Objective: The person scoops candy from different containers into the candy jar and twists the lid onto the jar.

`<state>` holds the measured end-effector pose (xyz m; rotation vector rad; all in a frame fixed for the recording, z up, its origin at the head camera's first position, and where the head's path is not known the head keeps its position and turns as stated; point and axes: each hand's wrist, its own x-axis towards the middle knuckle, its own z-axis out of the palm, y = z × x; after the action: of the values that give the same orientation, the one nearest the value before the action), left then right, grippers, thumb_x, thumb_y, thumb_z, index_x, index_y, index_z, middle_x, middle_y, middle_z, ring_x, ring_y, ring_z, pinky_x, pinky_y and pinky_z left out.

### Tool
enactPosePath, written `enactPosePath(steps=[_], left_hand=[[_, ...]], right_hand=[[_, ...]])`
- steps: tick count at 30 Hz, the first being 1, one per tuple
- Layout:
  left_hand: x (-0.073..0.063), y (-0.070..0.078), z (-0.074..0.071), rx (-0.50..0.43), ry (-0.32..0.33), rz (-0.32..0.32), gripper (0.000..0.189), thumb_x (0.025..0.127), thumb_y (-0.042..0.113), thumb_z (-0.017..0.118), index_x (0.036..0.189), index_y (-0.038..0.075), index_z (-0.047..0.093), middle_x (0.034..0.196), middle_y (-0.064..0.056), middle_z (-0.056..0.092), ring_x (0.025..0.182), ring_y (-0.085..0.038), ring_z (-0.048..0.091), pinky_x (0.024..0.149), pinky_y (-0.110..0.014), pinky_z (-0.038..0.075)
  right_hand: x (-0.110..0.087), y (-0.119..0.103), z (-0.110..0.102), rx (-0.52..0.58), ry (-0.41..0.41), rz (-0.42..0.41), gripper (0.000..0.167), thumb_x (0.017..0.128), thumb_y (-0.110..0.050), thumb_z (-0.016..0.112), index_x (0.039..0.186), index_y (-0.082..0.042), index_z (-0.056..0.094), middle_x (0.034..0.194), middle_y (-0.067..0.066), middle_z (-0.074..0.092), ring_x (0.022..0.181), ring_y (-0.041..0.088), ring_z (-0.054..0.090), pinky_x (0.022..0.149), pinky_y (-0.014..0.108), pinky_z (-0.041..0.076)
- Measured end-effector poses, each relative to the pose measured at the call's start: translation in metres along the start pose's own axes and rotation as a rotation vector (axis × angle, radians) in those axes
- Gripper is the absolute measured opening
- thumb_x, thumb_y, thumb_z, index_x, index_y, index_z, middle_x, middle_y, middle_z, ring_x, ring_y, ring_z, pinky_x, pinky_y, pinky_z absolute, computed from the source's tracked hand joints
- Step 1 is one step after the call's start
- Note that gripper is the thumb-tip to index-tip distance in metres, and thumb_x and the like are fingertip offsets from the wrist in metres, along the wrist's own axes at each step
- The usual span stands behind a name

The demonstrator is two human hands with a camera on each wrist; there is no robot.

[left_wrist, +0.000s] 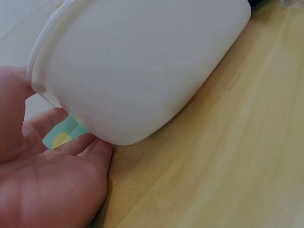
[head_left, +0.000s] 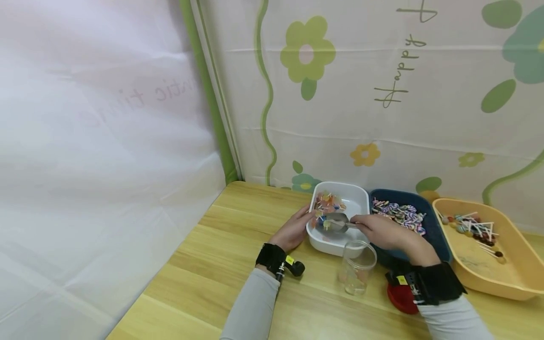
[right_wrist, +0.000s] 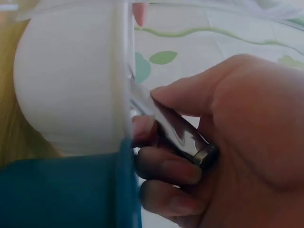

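My left hand (head_left: 293, 231) holds the left side of a white tray (head_left: 354, 196). In the left wrist view, its thumb is at the rim and its fingers (left_wrist: 97, 149) reach to the tray's lower edge. Wrapped candies (head_left: 327, 202) lie toward the tray's left. My right hand (head_left: 382, 230) grips the handle (right_wrist: 178, 130) of a metal scoop (head_left: 337, 222). The scoop's bowl is over the tray, beside the candies, with a few pieces at its front edge. A clear plastic cup (head_left: 356, 274) stands just in front of the tray.
A navy tray (head_left: 438, 236) with striped lollipops stands right of the white one. Beyond it, a yellow tray (head_left: 516, 264) bears more lollipops (head_left: 476, 226). Under my right wrist a red lid (head_left: 400, 300) lies on the wooden table (head_left: 221, 255). A printed curtain (head_left: 340, 113) hangs behind.
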<state>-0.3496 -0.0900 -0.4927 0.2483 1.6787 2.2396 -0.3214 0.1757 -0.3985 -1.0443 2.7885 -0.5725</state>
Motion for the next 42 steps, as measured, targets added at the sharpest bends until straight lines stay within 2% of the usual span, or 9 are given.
enactPosePath(steps=[8,13,16,24,31,39,42], left_hand=[[0.0,-0.001,-0.001,0.01,0.004,0.007,0.057,0.111,0.028,0.045,0.164,0.019,0.027,0.167,-0.007,0.026,0.145,-0.024,0.032,0.123,-0.042,0.023],[-0.001,0.002,0.001,0.017,0.009,0.003,0.055,0.112,0.028,0.044,0.164,0.019,0.027,0.168,-0.006,0.024,0.151,-0.024,0.027,0.125,-0.043,0.021],[-0.002,0.003,0.003,0.014,0.015,0.002,0.055,0.112,0.027,0.043,0.164,0.018,0.027,0.168,-0.007,0.026,0.152,-0.026,0.028,0.125,-0.044,0.022],[-0.002,0.003,0.003,0.005,0.003,0.007,0.055,0.112,0.026,0.044,0.164,0.017,0.027,0.167,-0.008,0.028,0.151,-0.023,0.029,0.124,-0.043,0.024],[-0.002,0.001,0.001,0.009,0.009,0.01,0.058,0.111,0.025,0.048,0.164,0.015,0.027,0.166,-0.008,0.031,0.149,-0.021,0.031,0.123,-0.041,0.025],[-0.002,0.002,0.002,0.014,0.033,-0.003,0.058,0.11,0.026,0.049,0.164,0.016,0.027,0.168,-0.007,0.026,0.152,-0.022,0.024,0.125,-0.043,0.022],[-0.001,0.002,0.002,0.021,0.027,0.0,0.057,0.111,0.025,0.047,0.163,0.016,0.027,0.168,-0.007,0.025,0.153,-0.022,0.023,0.125,-0.043,0.021]], right_hand=[[-0.004,0.001,-0.002,0.105,-0.065,0.005,0.029,0.107,-0.011,0.049,0.128,0.001,0.066,0.123,0.016,0.068,0.114,0.034,0.063,0.098,0.059,0.051],[-0.009,0.003,-0.007,0.169,-0.089,-0.008,0.031,0.108,-0.013,0.047,0.131,0.001,0.064,0.129,0.017,0.065,0.119,0.036,0.06,0.1,0.061,0.049],[-0.012,0.003,-0.01,0.192,-0.099,-0.011,0.031,0.108,-0.013,0.048,0.13,0.0,0.065,0.128,0.017,0.065,0.118,0.035,0.06,0.099,0.06,0.05],[-0.02,0.006,-0.02,0.235,-0.096,0.025,0.031,0.108,-0.014,0.047,0.13,-0.002,0.065,0.127,0.015,0.064,0.112,0.03,0.059,0.098,0.057,0.052],[-0.02,0.009,-0.02,0.266,-0.09,0.005,0.031,0.109,-0.015,0.046,0.132,-0.002,0.063,0.129,0.016,0.062,0.113,0.03,0.057,0.096,0.051,0.052],[-0.011,0.005,-0.012,0.241,-0.075,-0.023,0.029,0.109,-0.015,0.047,0.129,-0.005,0.065,0.126,0.012,0.065,0.113,0.029,0.058,0.097,0.052,0.052],[-0.013,0.007,-0.012,0.262,-0.082,-0.029,0.029,0.109,-0.015,0.046,0.129,-0.005,0.064,0.126,0.011,0.065,0.113,0.028,0.058,0.096,0.049,0.053]])
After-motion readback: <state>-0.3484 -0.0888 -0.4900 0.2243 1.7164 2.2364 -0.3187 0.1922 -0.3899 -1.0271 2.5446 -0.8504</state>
